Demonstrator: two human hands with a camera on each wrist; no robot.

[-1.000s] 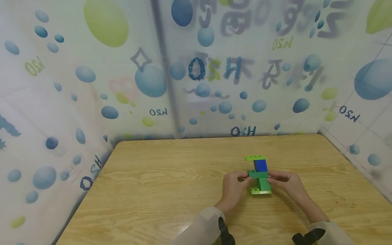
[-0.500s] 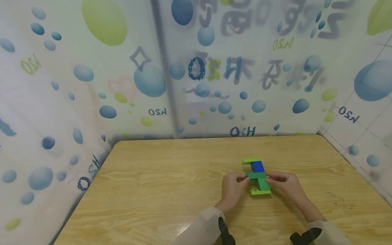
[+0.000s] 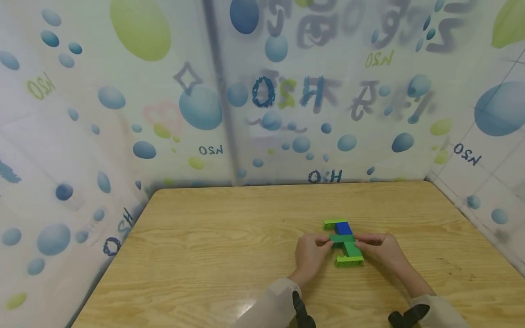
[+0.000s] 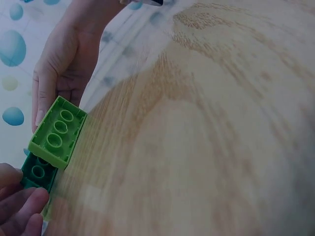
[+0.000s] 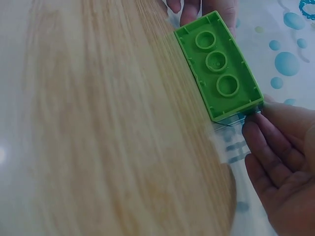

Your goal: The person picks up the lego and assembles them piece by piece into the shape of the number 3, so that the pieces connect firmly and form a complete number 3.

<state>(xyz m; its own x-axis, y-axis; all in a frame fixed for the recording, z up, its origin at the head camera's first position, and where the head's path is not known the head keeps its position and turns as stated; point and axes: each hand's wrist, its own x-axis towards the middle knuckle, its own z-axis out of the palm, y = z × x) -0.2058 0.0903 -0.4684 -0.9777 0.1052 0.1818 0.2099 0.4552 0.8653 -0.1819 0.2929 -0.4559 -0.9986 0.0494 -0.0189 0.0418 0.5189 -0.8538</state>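
Note:
A joined toy-brick structure (image 3: pixel 344 243) is between both hands at the right of the table. At its far end sits a lime brick (image 3: pixel 335 223), then a blue brick (image 3: pixel 344 228), a dark green brick (image 3: pixel 342 238), a green brick (image 3: pixel 352 249) and a near lime brick (image 3: pixel 349 261). My left hand (image 3: pixel 309 255) pinches the left end of the dark green brick. The right hand (image 3: pixel 385 250) grips the structure's right side near the middle. In the right wrist view the hollow underside of a lime brick (image 5: pixel 216 73) shows. Whether the structure touches the table is unclear.
The wooden table (image 3: pixel 205 237) spreads out around the hands, widest to the left. Behind its far edge hangs a white sheet (image 3: pixel 262 155) printed with blue and green drops. More printed sheeting closes in the left and right sides.
The brick structure has tipped back, its far end sinking toward the table and shifting slightly left. Both hands have kept their grip and moved only a little.

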